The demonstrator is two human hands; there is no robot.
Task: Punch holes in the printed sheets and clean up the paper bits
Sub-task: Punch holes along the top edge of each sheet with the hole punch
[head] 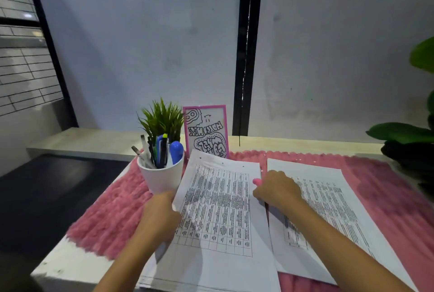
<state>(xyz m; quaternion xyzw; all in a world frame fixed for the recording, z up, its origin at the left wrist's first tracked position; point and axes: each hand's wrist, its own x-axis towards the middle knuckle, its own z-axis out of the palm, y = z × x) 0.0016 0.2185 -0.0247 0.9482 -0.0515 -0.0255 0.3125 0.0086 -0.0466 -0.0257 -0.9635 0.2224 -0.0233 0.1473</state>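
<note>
Two stacks of printed sheets with tables lie on a pink fuzzy mat (112, 219). The left stack (220, 212) shows small punched holes along its far edge. My left hand (160, 216) grips that stack's left edge, fingers curled under the paper. The right stack (328, 212) lies beside it, partly under my right forearm. My right hand (277, 189) sits between the two stacks, curled round a small pink object (257, 181), of which only the tip shows. A few tiny paper bits (298, 159) dot the mat beyond the right stack.
A white cup of pens and markers (160, 172) stands just left of the left stack. Behind it are a small green plant (162, 119) and a pink-framed drawing (206, 130). Large green leaves (408, 141) crowd the right edge. The white desk's front edge (70, 268) is near.
</note>
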